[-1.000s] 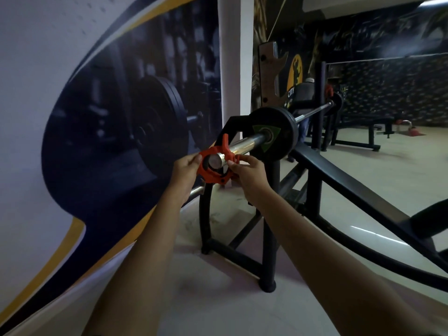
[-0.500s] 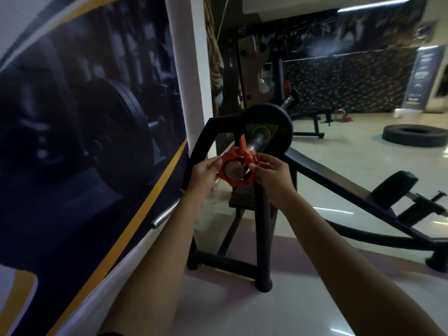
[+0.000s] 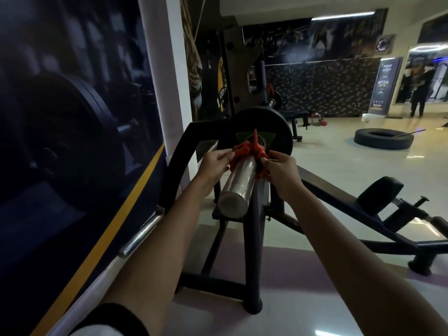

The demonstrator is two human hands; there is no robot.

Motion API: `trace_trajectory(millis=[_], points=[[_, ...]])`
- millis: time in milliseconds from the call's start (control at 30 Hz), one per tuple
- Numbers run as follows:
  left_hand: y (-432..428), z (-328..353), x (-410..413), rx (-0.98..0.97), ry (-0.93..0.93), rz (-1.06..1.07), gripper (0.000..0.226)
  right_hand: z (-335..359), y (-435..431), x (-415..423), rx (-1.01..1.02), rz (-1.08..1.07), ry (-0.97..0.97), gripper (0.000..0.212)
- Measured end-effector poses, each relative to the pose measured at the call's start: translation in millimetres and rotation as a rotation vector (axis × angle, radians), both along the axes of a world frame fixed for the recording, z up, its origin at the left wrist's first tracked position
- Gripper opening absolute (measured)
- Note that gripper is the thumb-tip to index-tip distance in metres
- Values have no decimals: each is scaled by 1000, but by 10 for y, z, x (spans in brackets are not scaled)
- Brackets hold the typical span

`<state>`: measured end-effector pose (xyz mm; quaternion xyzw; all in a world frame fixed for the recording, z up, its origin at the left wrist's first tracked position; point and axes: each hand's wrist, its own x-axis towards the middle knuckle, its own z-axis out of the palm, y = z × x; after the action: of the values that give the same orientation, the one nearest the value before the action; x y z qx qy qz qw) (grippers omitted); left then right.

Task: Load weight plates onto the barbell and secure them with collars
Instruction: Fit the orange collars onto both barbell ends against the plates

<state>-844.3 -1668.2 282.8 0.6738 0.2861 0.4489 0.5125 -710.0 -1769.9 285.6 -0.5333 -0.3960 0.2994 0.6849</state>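
Left hand [image 3: 213,163] and right hand [image 3: 281,172] pinch opposite sides of red collar [image 3: 249,154] ringing barbell sleeve [image 3: 238,185], near black plate [image 3: 278,132]. Collar-to-plate contact hidden; fingertips partly obscured.

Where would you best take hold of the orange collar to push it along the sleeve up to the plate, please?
Grip the orange collar by its ring, at opposite sides, as the left hand and right hand do now. It encircles the barbell sleeve, so even pressure probably slides it straight toward the black plate. Avoid the upright lever.
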Motion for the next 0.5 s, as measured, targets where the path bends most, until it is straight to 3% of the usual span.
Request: trace_trajectory(millis=[267, 400, 500], points=[[652, 20, 544, 22, 10, 2, 18, 25, 654, 475, -32, -85, 2, 18], [828, 17, 642, 7, 3, -25, 21, -11, 783, 553, -31, -113, -17, 20], [938, 5, 614, 32, -31, -110, 26, -45, 816, 583, -76, -175, -225, 19]])
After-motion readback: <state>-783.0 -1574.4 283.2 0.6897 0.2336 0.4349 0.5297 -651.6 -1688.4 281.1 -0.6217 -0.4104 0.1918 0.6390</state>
